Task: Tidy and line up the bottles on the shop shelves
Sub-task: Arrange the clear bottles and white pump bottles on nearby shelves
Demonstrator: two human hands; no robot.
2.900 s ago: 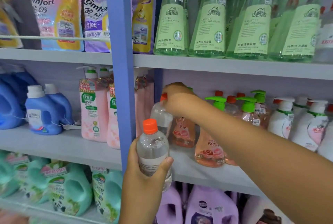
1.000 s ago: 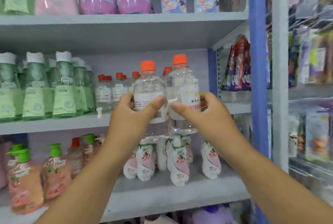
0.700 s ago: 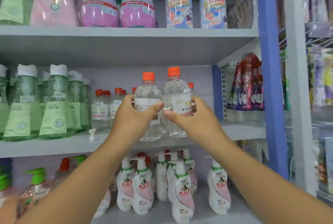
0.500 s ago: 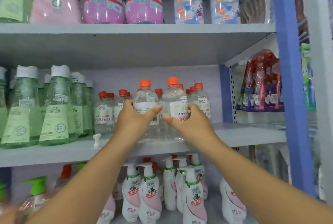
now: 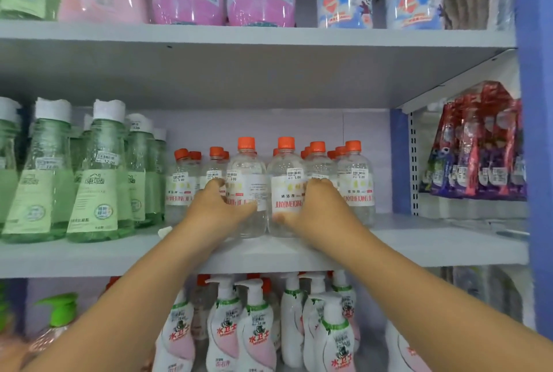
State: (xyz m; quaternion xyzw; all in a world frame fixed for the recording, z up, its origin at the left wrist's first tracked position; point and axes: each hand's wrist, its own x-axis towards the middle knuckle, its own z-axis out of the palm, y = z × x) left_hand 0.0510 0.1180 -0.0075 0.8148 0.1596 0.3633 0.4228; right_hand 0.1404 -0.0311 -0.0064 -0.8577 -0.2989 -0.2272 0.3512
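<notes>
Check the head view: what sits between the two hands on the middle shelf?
Two clear orange-capped bottles, side by side on the shelf: the left hand grips the left bottle, the right hand grips the right bottle.

Clear bottles (image 5: 247, 192) with orange caps and white labels lettered red, pale green bottles (image 5: 98, 180) left of them white-capped, grey shelf (image 5: 419, 240), blue upright (image 5: 534, 132), white-and-pink pump bottles (image 5: 257, 332) below

Two hands (image 5: 270, 211) around two upright orange-capped clear bottles (image 5: 266, 189) on the middle shelf (image 5: 419, 247).
</notes>
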